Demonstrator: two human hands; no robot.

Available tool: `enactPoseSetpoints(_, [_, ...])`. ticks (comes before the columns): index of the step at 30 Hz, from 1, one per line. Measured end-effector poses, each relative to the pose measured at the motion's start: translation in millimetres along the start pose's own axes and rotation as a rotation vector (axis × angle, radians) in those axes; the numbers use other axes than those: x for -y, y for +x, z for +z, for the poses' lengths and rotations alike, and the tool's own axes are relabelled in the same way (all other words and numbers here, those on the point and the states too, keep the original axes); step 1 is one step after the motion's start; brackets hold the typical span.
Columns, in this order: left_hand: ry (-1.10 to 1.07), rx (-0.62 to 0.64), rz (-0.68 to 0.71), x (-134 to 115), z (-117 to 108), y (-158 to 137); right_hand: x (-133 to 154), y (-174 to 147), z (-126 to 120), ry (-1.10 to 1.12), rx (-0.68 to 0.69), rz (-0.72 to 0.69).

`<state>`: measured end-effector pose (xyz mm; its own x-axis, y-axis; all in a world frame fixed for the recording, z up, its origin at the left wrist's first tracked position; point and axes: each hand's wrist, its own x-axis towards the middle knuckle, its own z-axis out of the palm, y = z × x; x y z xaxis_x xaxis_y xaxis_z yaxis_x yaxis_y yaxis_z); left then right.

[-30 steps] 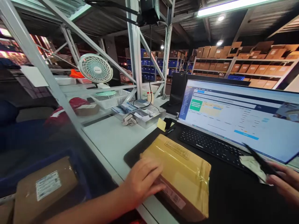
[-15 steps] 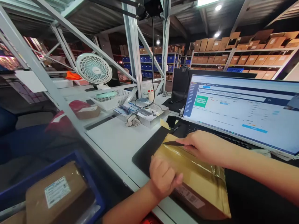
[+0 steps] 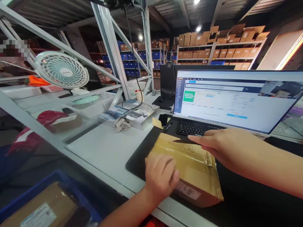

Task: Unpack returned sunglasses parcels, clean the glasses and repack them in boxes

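A taped cardboard box lies on the black desk mat, a barcode label on its near side. My left hand grips its near left edge, fingers curled over the top. In my right hand is a knife with a dark, narrow blade, my index finger stretched along it. The blade lies low over the taped top, beside a printed mark. Whether it touches the tape I cannot tell. The handle is hidden in my palm.
Behind the box stand a keyboard and a monitor. A phone and an open tray of papers lie farther left. At lower left a blue bin holds a labelled parcel. A fan stands beyond the metal frame.
My view has turned to the right. The knife has come away from the box's far left corner and lies farther right over the top. My left hand keeps its hold on the box.
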<state>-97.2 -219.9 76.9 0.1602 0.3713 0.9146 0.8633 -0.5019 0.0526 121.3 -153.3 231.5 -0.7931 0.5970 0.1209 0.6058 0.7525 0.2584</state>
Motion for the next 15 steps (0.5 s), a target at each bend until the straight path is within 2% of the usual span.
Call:
enactPoseSetpoints(4, [0.033, -0.094, 0.023, 0, 9, -3, 23, 38, -4, -0.038, 0.095, -0.085])
enactPoseSetpoints(9, [-0.002, -0.119, -0.039, -1, 10, -5, 41, 64, -8, -0.04, 0.092, -0.16])
enactPoseSetpoints(15, [-0.034, -0.103, -0.039, 1, 10, -4, 45, 56, -32, -0.176, 0.384, -0.087])
